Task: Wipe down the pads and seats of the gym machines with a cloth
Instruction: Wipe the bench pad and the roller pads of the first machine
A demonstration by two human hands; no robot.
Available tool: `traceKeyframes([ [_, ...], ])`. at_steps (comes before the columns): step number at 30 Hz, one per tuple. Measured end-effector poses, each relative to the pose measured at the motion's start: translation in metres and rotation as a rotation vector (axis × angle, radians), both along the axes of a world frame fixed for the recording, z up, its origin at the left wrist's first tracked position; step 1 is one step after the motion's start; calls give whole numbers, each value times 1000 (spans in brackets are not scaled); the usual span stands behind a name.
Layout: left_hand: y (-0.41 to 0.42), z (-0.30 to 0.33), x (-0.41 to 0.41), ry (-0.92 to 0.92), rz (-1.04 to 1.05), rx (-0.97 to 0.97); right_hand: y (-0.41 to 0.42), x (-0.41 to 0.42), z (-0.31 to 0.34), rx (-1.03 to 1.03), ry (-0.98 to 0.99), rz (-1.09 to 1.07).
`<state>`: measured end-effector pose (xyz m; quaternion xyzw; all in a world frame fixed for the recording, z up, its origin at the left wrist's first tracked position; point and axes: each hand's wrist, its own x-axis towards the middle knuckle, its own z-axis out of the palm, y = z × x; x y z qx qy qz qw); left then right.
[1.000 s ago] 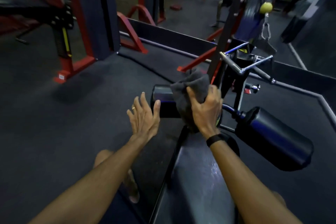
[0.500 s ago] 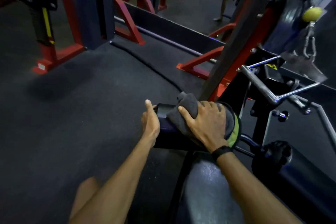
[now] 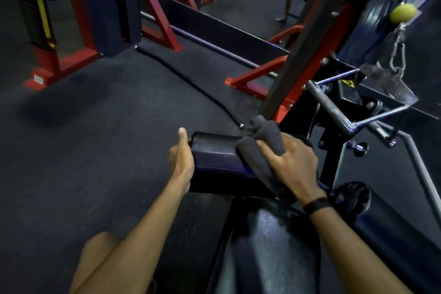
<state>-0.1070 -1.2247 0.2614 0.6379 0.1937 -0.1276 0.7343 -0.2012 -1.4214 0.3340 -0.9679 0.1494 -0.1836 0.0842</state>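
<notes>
A black cylindrical roller pad sticks out to the left of the machine, just beyond the black seat. My left hand holds the pad's left end, thumb pointing up along the end face. My right hand presses a dark grey cloth onto the pad's right half, fingers spread and curled over the cloth. The cloth bunches up above my fingers and hangs down the pad's near side. A second roller pad lies at the lower right, partly behind my right forearm.
A chrome handle bar juts out right of the pad, under a yellow ball and chain. Red machine frames stand on the dark rubber floor. Another person's legs show at the far back.
My left hand went from hovering open to holding the pad's left end. My right hand brought the cloth down onto the pad and has slid it slightly. The view has moved closer.
</notes>
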Motion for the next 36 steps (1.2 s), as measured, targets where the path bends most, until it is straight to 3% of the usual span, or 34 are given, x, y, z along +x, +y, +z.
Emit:
traceKeyframes([
  [2,0,0,-5,-80,52,104,-4,-5,-4,78,-58,-57],
  [6,1,-1,-11,-161,68,264,37,21,-13,-111,25,-80],
  [8,1,-4,-10,-187,75,306,62,37,-13,-187,105,-41],
  [13,2,-9,-9,-136,135,336,116,67,-14,-143,134,131],
  [17,1,4,-16,-168,128,358,74,50,-5,-131,130,221],
  [20,2,4,-19,-189,94,381,24,30,11,-126,158,84],
  [23,3,-1,-17,-226,65,403,1,24,24,119,218,-67],
  [26,3,-5,-13,-262,94,410,14,46,23,25,332,-90],
  [28,3,-6,-13,-267,93,410,35,74,18,-76,391,-56],
  [33,6,-10,-17,-195,95,461,117,119,3,-15,453,215],
  [36,9,-14,-18,-227,75,487,107,106,7,-17,424,257],
])
